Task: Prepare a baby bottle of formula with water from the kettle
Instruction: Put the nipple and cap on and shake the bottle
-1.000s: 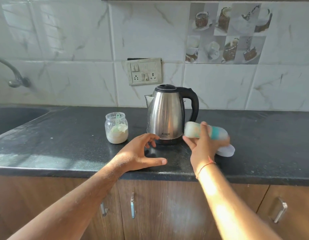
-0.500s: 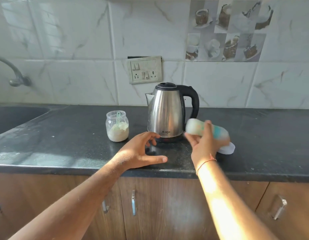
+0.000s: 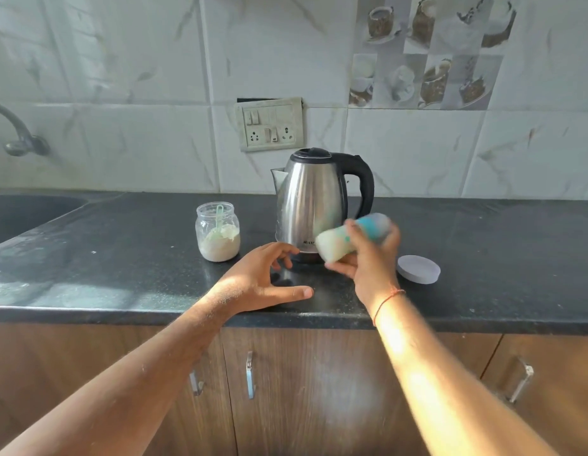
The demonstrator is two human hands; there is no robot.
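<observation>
My right hand (image 3: 371, 258) grips a baby bottle (image 3: 338, 242) with milky liquid and a teal collar. The bottle lies tilted on its side in the air, blurred, just in front of the steel kettle (image 3: 314, 202). My left hand (image 3: 263, 281) rests on the black counter (image 3: 121, 274) in front of the kettle, fingers relaxed and spread, holding nothing. A glass jar of formula powder (image 3: 217, 232) with a green scoop inside stands left of the kettle, lid off.
A white jar lid (image 3: 418, 269) lies flat on the counter right of my right hand. A sink (image 3: 19, 215) and tap (image 3: 16, 133) are at far left. A switch and socket plate (image 3: 269, 124) sits on the tiled wall behind the kettle. Cabinet doors run below the counter.
The bottle in my right hand has swung, its base dropping lower and toward the left, and it is motion-blurred. The white lid is now uncovered. My left hand has stayed put.
</observation>
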